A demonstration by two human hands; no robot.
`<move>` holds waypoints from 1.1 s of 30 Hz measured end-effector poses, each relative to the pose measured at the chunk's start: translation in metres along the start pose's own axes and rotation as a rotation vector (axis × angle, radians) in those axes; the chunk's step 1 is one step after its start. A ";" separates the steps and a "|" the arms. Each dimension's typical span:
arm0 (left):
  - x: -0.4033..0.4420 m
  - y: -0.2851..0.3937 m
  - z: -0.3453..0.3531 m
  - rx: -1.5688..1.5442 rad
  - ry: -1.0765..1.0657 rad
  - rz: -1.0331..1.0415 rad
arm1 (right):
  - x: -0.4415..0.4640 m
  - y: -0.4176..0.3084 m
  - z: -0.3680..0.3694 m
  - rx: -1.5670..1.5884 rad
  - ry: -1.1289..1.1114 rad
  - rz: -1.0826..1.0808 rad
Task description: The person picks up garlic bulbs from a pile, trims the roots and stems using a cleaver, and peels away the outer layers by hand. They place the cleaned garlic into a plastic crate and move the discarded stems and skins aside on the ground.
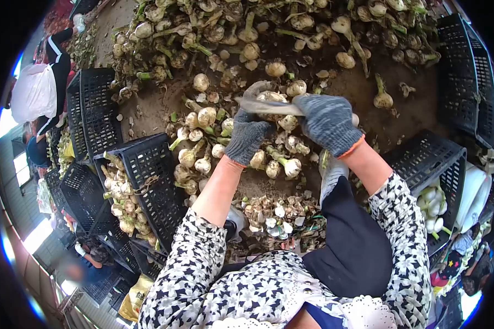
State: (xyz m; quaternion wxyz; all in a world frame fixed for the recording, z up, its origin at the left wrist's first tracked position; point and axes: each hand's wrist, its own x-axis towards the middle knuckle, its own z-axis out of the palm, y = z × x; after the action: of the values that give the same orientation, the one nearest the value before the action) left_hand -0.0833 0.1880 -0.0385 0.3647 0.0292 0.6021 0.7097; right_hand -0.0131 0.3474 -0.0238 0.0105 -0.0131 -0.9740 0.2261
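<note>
My right hand (326, 122), in a grey knit glove with an orange cuff, is closed round the handle of a knife. The knife's flat blade (271, 107) points left and crosses in front of my left hand (249, 131). That hand wears a matching grey glove, its fingers curled at a garlic bulb (271, 97) partly hidden behind the blade. Loose garlic bulbs (207, 116) with cut stems lie on the ground below and around both hands. Between my feet is a litter of trimmed roots and peelings (274, 214).
A large heap of stemmed garlic (247, 34) spreads ahead. On the left, a tipped black crate (151, 181) stands beside garlic bulbs (125, 200). Another black crate (425, 159) at right has whiter bulbs (432, 203). Other people (96, 257) are at the left edge.
</note>
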 end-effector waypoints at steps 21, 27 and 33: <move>-0.046 0.012 0.048 0.106 -0.050 0.384 | -0.040 0.090 0.040 -0.274 -0.515 0.314; -0.013 0.006 0.055 0.313 0.012 0.416 | -0.039 0.020 0.060 0.264 -0.039 0.161; -0.023 0.009 0.056 0.222 0.056 0.065 | -0.037 0.007 0.041 0.231 -0.101 0.351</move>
State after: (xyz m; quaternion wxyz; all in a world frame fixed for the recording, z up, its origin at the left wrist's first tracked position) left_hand -0.0439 0.2215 -0.0057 0.3190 0.0689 0.6859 0.6504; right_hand 0.0232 0.3344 -0.0638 -0.0762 -0.1700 -0.9237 0.3349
